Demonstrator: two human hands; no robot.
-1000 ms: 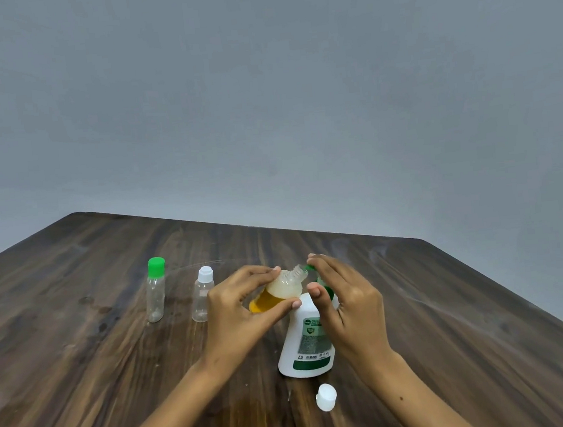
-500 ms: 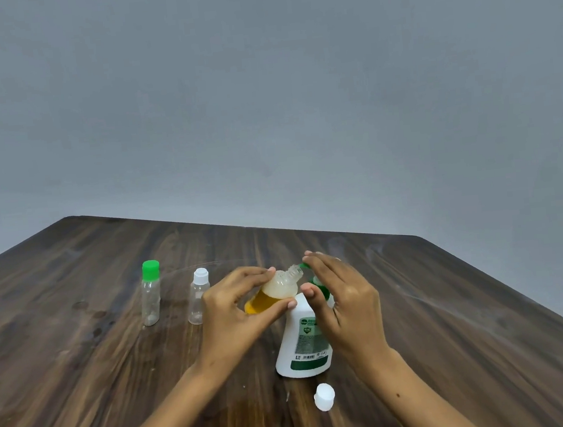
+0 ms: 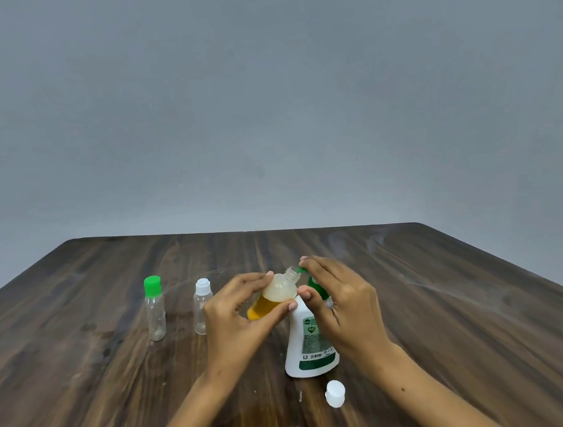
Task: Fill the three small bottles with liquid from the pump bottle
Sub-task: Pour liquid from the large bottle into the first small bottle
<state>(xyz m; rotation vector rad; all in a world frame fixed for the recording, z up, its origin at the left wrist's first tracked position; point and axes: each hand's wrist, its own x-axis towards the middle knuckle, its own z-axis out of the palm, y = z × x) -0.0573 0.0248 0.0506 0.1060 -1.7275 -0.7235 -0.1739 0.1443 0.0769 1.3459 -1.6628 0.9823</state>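
The left hand (image 3: 230, 325) has its grip clamped on a tilted small bottle (image 3: 274, 295), thumb and fingers curled around it, its open neck pointing at the green pump nozzle. The right hand (image 3: 345, 305) rests straight fingers on the head of the white pump bottle (image 3: 308, 345), which stands mid-counter. Two capped small bottles (image 3: 155, 308) (image 3: 202, 305) stand upright toward the left edge. A loose white cap (image 3: 335, 393) lies nearer the front edge. The wooden counter (image 3: 472, 315) lies bare toward its right edge.
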